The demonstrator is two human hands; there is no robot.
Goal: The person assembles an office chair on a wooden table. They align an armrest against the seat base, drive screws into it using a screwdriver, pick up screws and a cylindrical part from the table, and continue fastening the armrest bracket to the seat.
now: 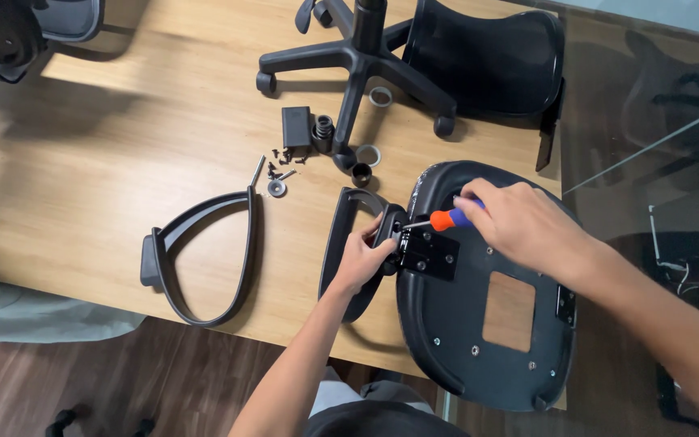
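Note:
An upturned black chair seat (479,340) lies on the wooden table (123,162), its underside facing up. My left hand (362,259) grips a black curved armrest (335,235) and presses it against the seat's left edge by a black metal bracket (429,252). My right hand (523,220) holds a screwdriver with an orange and blue handle (451,218), its tip pointing left at the bracket where the armrest meets the seat.
A second loose armrest (204,259) lies to the left. Small screws (285,156), a washer (277,188), a black box (296,125) and rings sit near the chair's star base (357,65). A mesh backrest (487,57) lies behind. Glass panel on the right.

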